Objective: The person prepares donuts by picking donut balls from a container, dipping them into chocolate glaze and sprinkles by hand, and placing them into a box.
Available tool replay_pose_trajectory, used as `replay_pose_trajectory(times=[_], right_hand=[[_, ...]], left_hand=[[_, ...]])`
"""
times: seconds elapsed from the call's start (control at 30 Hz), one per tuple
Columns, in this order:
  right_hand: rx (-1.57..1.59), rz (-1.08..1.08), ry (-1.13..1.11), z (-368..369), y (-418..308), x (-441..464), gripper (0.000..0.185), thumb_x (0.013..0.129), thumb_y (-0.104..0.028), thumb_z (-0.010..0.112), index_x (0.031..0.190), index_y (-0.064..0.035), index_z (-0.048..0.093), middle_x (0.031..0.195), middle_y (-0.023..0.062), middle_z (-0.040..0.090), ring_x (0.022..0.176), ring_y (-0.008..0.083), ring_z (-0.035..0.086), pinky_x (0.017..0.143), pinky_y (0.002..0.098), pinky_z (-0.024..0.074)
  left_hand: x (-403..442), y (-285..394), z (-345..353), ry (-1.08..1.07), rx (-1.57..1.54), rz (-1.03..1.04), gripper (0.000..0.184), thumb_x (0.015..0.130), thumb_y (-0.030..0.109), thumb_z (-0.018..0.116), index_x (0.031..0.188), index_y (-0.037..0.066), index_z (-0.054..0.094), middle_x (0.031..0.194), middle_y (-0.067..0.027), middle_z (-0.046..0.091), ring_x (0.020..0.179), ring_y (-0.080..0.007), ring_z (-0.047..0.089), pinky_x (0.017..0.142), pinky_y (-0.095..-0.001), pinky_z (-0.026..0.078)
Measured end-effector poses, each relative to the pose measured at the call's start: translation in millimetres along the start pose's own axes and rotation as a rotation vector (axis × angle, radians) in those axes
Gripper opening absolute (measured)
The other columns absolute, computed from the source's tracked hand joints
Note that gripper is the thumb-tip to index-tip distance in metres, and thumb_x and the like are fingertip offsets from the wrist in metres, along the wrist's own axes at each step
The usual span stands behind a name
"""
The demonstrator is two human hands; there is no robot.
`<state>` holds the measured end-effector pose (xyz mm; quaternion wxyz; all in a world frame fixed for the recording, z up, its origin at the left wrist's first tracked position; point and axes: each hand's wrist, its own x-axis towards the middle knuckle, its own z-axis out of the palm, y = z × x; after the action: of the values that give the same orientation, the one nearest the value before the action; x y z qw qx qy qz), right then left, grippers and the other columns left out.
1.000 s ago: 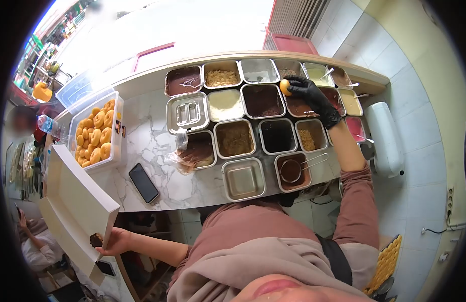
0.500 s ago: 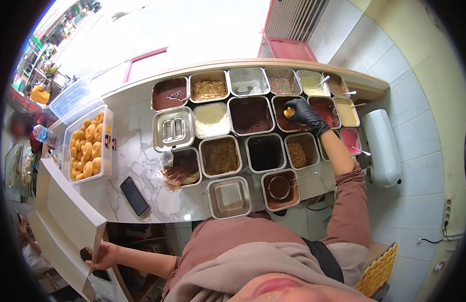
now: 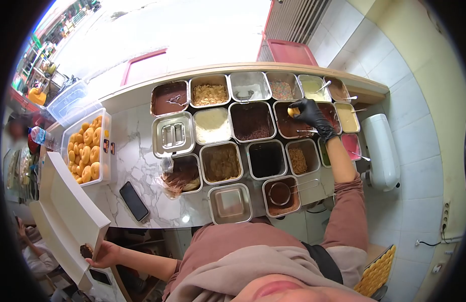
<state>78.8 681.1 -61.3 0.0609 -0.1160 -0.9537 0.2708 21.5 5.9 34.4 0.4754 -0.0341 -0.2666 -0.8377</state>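
Observation:
In its black glove, my right hand (image 3: pixel 316 120) pinches a small golden doughnut (image 3: pixel 293 111) over a steel tin of brown glaze (image 3: pixel 287 127). Whether the doughnut touches the glaze I cannot tell. A spoon handle (image 3: pixel 307 131) shows below the glove, at the tin. At the lower left, my bare left hand (image 3: pixel 105 254) grips the near edge of a long white cardboard box (image 3: pixel 74 201). Inside that box, close to my fingers, lies a dark-topped doughnut (image 3: pixel 85 250).
Steel tins of toppings, such as flaked nuts (image 3: pixel 209 94) and white cream (image 3: pixel 212 124), fill the counter. A plastic tub of plain doughnuts (image 3: pixel 108 146) and a phone (image 3: pixel 134 201) are on the left. A sieve (image 3: pixel 280 194) rests on a front tin. Someone sits at far left.
My gloved hand has shifted slightly right with the doughnut, and the spoon handle beneath it now shows. My left hand keeps its hold on the box. The whole view has shifted a little.

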Motion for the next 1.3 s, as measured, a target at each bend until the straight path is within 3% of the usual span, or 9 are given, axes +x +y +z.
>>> replay_pose_trajectory(times=[0.1,0.37,0.47,0.53,0.77,0.83,0.9,1.0,1.3], right_hand=[[0.301,0.112,0.012,-25.3,-23.7,-9.0,0.029,0.06,-0.004,0.064,0.089,-0.0009,0.06,0.077,0.0076,0.061,0.068,0.0087,0.053,0.067,0.0217,0.0437],[1.212,0.146,0.132,-39.6,-15.2,-45.5,0.027,0.075,-0.005,0.053,0.1,0.002,0.052,0.094,0.0081,0.056,0.087,0.014,0.052,0.081,0.0266,0.0409],[-0.242,-0.066,0.162,-26.6,13.6,-61.1,0.033,0.079,-0.011,0.046,0.111,0.0002,0.042,0.101,0.0103,0.051,0.089,0.0159,0.052,0.081,0.0262,0.0407],[-0.724,-0.145,0.292,-2.6,42.0,-66.6,0.036,0.081,-0.014,0.043,0.114,0.0,0.038,0.102,0.0116,0.05,0.087,0.0175,0.052,0.08,0.0274,0.041],[-1.43,-0.128,0.543,-4.9,-17.8,-73.6,0.029,0.08,-0.007,0.043,0.107,0.0016,0.044,0.097,0.0123,0.05,0.083,0.0208,0.051,0.073,0.0298,0.0428],[-0.064,-0.318,0.676,-29.7,-84.3,-67.6,0.027,0.079,-0.004,0.044,0.105,0.0035,0.046,0.093,0.0124,0.052,0.082,0.0197,0.051,0.074,0.0293,0.0409],[0.549,-0.123,0.63,-26.2,-71.4,-42.3,0.032,0.079,-0.006,0.044,0.11,-0.0005,0.044,0.099,0.0113,0.053,0.087,0.0175,0.051,0.074,0.0286,0.0408],[2.392,-0.392,-0.194,-69.3,-157.1,-14.3,0.049,0.079,-0.01,0.045,0.124,-0.0023,0.025,0.12,0.0109,0.037,0.097,0.0182,0.047,0.076,0.0289,0.0412],[2.517,-0.399,-0.371,-37.8,-201.0,29.9,0.049,0.079,-0.011,0.046,0.122,-0.0004,0.026,0.121,0.0163,0.034,0.11,0.0255,0.038,0.079,0.0315,0.0437]], left_hand=[[6.5,2.9,-11.0,-0.03,-0.063,-0.045,0.038,0.07,0.016,0.054,0.102,-0.002,0.045,0.103,-0.0147,0.051,0.095,-0.0267,0.05,0.081,-0.0378,0.043],[10.3,4.6,-21.3,-0.015,-0.052,-0.023,0.039,0.069,0.016,0.055,0.103,0.002,0.045,0.104,-0.0156,0.049,0.094,-0.0275,0.051,0.08,-0.0379,0.044],[14.3,1.4,-27.6,0.015,-0.043,-0.002,0.04,0.068,0.016,0.055,0.104,0.001,0.045,0.104,-0.0158,0.049,0.094,-0.0272,0.05,0.082,-0.0383,0.042],[20.0,0.1,-32.8,0.018,-0.03,0.026,0.04,0.069,0.016,0.055,0.104,0.0,0.044,0.103,-0.0159,0.05,0.094,-0.0271,0.05,0.083,-0.0384,0.041],[43.7,1.8,-70.4,-0.048,-0.162,-0.083,0.041,0.07,0.02,0.055,0.102,-0.004,0.047,0.103,-0.0184,0.051,0.096,-0.0279,0.05,0.084,-0.0413,0.04],[13.4,9.5,-33.0,-0.154,-0.227,-0.044,0.032,0.073,0.021,0.054,0.097,0.0,0.049,0.1,-0.0151,0.052,0.092,-0.0252,0.051,0.082,-0.0403,0.042],[-8.2,14.3,-1.5,-0.015,-0.126,0.083,0.02,0.076,0.019,0.051,0.09,0.004,0.05,0.092,-0.0097,0.054,0.086,-0.0211,0.053,0.077,-0.036,0.045],[-3.2,23.0,-8.3,0.026,-0.174,-0.036,0.032,0.076,0.017,0.05,0.103,0.002,0.044,0.103,-0.0111,0.051,0.095,-0.0201,0.05,0.078,-0.0349,0.045],[-15.6,52.6,-9.8,0.051,-0.003,0.114,0.044,0.076,0.023,0.048,0.111,-0.001,0.039,0.111,-0.0117,0.046,0.102,-0.0238,0.045,0.086,-0.0371,0.037]])
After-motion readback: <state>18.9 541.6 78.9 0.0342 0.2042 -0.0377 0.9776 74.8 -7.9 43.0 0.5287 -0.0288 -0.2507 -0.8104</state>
